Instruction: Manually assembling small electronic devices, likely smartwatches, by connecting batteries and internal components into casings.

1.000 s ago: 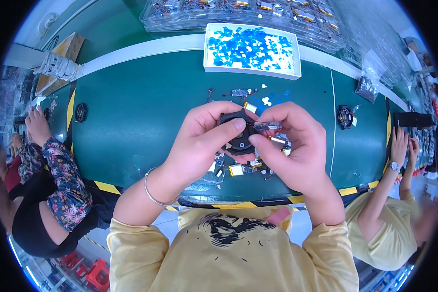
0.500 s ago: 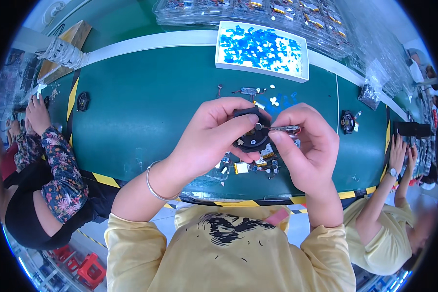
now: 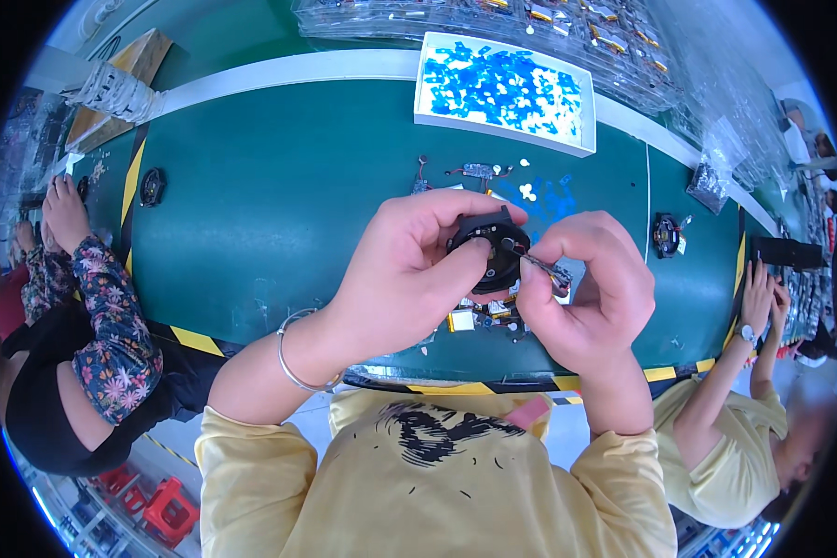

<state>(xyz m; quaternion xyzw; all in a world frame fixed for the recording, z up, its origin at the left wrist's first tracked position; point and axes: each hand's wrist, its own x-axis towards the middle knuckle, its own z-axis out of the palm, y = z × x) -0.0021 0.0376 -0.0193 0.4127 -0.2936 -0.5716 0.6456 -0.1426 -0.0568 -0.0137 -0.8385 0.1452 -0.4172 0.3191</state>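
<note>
My left hand (image 3: 409, 260) grips a round black watch-like case (image 3: 489, 272) by its rim, the thumb pressing inside its open face. Pinched between the thumb and fingers of my right hand (image 3: 591, 284) is a small circuit board (image 3: 553, 273), tilted down to the right. A small round part on a wire (image 3: 508, 245) reaches from the board over the case. Beneath my hands lie several small wired boards and silver battery cells (image 3: 461, 321), partly hidden. Another small board with wires (image 3: 477, 171) rests just beyond the case.
A white box (image 3: 504, 132) of blue and white pieces stands at the back. Stacked clear trays (image 3: 614, 56) hold more parts behind it. Other black cases lie at the left (image 3: 152, 187) and right (image 3: 666, 235). Co-workers' hands (image 3: 65, 212) work on both sides.
My right hand has lowered slightly, and the circuit board now slants downward. The black case has turned a little, and the small round part has shifted toward its right rim.
</note>
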